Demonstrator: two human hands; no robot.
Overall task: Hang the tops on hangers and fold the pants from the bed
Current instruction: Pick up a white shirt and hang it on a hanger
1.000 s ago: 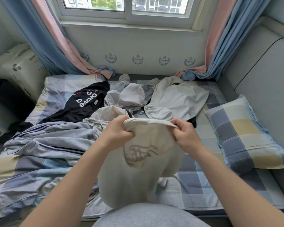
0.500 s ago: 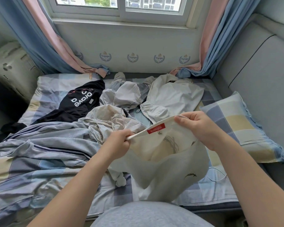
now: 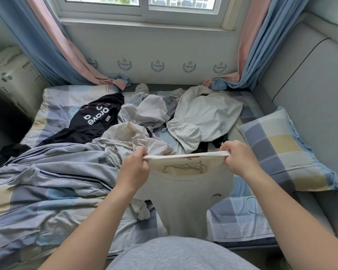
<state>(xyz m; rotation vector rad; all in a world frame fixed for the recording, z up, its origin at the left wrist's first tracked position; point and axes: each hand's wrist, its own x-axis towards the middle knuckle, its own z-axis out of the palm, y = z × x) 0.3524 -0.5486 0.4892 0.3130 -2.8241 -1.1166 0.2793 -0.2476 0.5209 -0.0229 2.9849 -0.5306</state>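
we hold the cream top (image 3: 183, 201) up over the near edge of the bed (image 3: 66, 221), left hand (image 3: 134, 169) and right hand (image 3: 240, 159) each pinching an end of its neckband, stretched taut. we judge we're orienting it for hanging; next calls for a hanger, and none is in view.

Soft daylight, wide-angle head view, centre sharp.
Light comes in through the window (image 3: 142, 5) at top, glass partly blown out; bed (image 3: 53, 207) evenly lit with faint soft shadows in the fabric folds. The white top (image 3: 183, 201) at centre is crisp. The far left corner (image 3: 4, 114) falls dark. Fisheye bends the curtains (image 3: 47, 45) and wall lines; forearms (image 3: 90, 230) at the bottom edge look stretched.
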